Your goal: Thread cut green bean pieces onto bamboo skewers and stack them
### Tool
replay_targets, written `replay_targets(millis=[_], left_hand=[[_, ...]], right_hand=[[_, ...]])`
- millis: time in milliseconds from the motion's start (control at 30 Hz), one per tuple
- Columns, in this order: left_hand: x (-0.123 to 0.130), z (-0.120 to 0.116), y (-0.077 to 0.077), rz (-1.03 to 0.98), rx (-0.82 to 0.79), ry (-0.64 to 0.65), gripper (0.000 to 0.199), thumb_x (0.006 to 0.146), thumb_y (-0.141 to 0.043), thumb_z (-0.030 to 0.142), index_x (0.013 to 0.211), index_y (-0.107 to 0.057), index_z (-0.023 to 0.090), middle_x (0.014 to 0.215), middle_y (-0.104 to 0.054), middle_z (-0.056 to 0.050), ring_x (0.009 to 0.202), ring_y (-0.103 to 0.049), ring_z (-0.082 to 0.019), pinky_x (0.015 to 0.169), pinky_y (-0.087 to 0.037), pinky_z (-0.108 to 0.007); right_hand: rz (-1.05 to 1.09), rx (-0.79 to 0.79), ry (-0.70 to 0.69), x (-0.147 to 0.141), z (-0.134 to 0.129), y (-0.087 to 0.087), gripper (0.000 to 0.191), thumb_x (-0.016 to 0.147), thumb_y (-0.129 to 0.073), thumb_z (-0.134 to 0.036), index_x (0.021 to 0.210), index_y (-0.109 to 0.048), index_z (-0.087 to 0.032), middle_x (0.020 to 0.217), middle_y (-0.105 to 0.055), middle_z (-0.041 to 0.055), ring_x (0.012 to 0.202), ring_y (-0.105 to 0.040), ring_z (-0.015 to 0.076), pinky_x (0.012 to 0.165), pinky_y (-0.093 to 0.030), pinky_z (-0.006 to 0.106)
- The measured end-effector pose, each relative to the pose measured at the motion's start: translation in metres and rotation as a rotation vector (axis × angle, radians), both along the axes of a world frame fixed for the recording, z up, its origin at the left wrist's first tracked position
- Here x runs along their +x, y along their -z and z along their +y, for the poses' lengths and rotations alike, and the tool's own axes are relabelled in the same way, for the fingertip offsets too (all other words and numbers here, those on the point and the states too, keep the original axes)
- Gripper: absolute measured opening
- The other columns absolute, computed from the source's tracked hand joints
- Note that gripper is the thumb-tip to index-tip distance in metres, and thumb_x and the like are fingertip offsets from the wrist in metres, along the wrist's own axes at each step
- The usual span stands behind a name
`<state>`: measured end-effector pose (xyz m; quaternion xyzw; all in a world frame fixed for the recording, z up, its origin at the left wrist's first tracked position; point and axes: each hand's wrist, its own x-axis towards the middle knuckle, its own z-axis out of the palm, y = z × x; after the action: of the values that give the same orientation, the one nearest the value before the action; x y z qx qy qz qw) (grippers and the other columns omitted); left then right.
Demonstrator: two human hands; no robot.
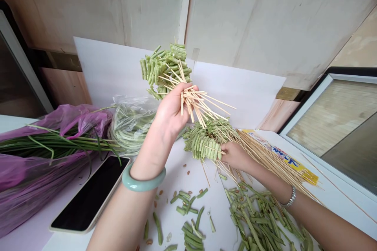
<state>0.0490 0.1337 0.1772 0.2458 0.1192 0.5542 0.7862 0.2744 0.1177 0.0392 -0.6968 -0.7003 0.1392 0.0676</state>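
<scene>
Gripping one skewered bean bundle point(165, 68), the left hand point(171, 110) closes; the right hand point(235, 156) grips a second bundle point(203, 141).

A white tabletop point(173, 160) carried, toward its left edge, a purple plastic bag point(26, 180) of long green chives point(59, 143), a clear bag of cut green beans point(131, 125) and a smartphone point(90, 194). Cut bean pieces point(256, 219) and a yellow-labelled skewer packet point(282, 157) lay toward the right edge.
</scene>
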Motion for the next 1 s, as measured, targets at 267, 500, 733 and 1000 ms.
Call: replay_targets(millis=[267,500,733,1000], left_hand=[[-0.003,0.003,0.003,-0.01,0.037,-0.035,0.029,0.089,-0.042,0.005,0.063,-0.048,0.014,0.055,-0.053,-0.001,0.047,-0.054,-0.007,0.048,-0.048,-0.013],[-0.007,0.002,0.004,-0.013,0.069,-0.054,0.026,0.088,-0.044,0.005,0.064,-0.049,0.014,0.059,-0.054,-0.001,0.052,-0.057,-0.008,0.052,-0.049,-0.014],[-0.005,0.008,0.005,-0.015,0.07,-0.031,0.025,0.089,-0.041,0.005,0.067,-0.046,0.016,0.055,-0.052,0.0,0.048,-0.054,-0.007,0.048,-0.047,-0.013],[-0.006,0.005,0.002,-0.002,0.054,-0.025,0.023,0.09,-0.041,0.006,0.07,-0.045,0.016,0.058,-0.051,0.0,0.048,-0.053,-0.006,0.049,-0.045,-0.013]], right_hand=[[0.172,-0.13,0.012,0.005,-0.003,-0.021,0.022,0.089,-0.059,-0.034,0.092,-0.064,-0.013,0.089,-0.065,0.0012,0.074,-0.063,0.0146,0.065,-0.053,0.03],[0.391,-0.305,0.076,-0.001,-0.027,-0.029,0.032,0.086,-0.062,-0.03,0.059,-0.052,-0.015,0.053,-0.048,-0.0079,0.042,-0.04,0.0049,0.042,-0.034,0.019],[0.588,-0.39,0.185,-0.002,-0.064,-0.03,0.03,0.071,-0.066,-0.038,0.055,-0.049,-0.018,0.046,-0.051,-0.0041,0.038,-0.028,0.0047,0.042,-0.015,0.024],[0.771,-0.48,0.337,-0.027,-0.114,-0.032,0.025,0.07,-0.064,-0.039,0.073,-0.046,-0.022,0.04,-0.042,-0.009,0.042,-0.026,0.0069,0.045,-0.017,0.024]])
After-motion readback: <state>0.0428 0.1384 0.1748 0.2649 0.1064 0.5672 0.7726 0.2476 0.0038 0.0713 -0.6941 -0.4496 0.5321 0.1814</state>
